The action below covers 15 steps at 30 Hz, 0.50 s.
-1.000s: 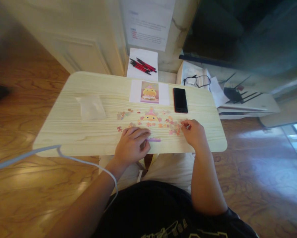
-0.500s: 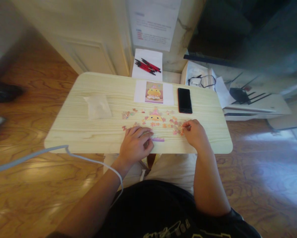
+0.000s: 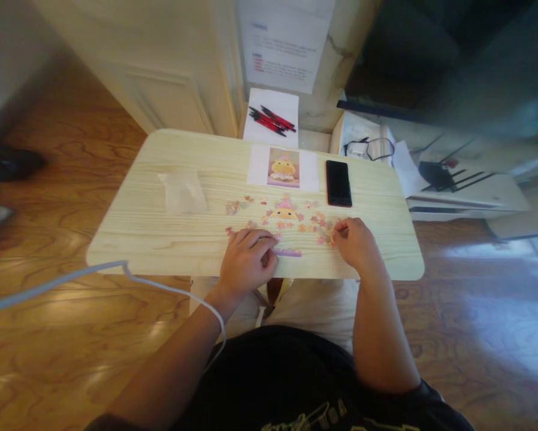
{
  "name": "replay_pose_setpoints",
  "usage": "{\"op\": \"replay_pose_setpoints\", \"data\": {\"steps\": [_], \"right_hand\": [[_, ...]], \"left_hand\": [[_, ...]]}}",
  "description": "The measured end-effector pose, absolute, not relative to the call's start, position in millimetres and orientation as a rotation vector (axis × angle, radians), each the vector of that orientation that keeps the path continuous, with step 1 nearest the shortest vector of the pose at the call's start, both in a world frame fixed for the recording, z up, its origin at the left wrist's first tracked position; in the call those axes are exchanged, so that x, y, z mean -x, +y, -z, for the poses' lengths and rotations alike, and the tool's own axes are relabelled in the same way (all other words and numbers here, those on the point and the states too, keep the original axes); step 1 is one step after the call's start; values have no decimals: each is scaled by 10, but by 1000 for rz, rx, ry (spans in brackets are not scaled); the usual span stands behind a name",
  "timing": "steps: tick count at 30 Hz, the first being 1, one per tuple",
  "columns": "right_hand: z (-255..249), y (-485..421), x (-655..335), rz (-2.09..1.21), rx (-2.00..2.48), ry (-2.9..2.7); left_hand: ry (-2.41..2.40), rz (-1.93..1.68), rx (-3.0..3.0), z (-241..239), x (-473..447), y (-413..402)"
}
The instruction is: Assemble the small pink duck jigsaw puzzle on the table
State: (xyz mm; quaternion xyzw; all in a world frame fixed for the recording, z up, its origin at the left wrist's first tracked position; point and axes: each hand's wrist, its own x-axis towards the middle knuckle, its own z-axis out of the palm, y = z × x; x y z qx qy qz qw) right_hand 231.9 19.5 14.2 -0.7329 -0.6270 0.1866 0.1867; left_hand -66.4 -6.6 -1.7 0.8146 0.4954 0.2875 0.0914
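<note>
Head view showed the left hand loosely curled and the right hand pinched, any grip impossible to tell, the partial puzzle beyond and between them, a purple strip beside the left thumb, loose pieces at the right fingertips.

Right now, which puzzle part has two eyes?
The yellow part with the pink top: its two dark eyes set it apart. None show on the purple strip by the left hand or the scattered pieces.

Two hands, one phone, one printed picture, one bag, several pens, many puzzle pieces
</note>
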Motion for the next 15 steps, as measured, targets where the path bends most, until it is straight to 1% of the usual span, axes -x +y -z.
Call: {"op": "replay_pose_setpoints", "data": {"steps": [15], "right_hand": [[-112, 198, -2357, -443, 2120, -1803]], "left_hand": [[1427, -764, -2431, 36, 648, -70]]}}
